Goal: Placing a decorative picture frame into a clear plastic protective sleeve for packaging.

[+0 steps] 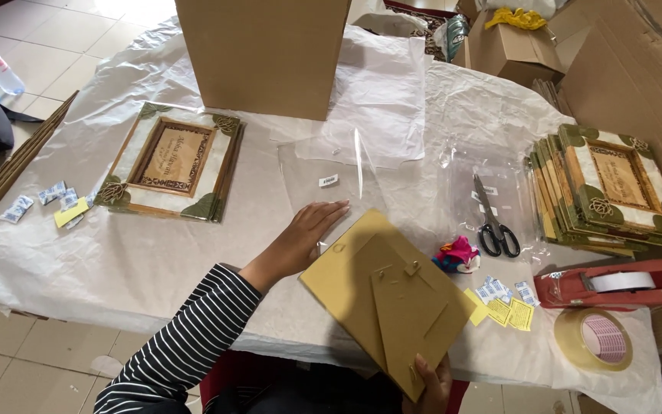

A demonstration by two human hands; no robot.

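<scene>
The frame back (388,295) is matt tan board; the sleeve (331,180) is clear glossy plastic; thin white paper, creased, covers the worktop (139,261); the box (266,54) is matt brown cardboard; the scissors (492,218) have shiny metal blades.

- A desk (78,261) covered in crinkled white paper fills the view.
- Pale floor tiles (55,38) lie beyond, in even daylight.
- Flattened brown cardboard (637,69) leans at the right.

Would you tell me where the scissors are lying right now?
In the head view, the scissors lie on clear plastic sleeves right of centre, between the stack of decorated frames and the frame back held in the right hand.
</scene>
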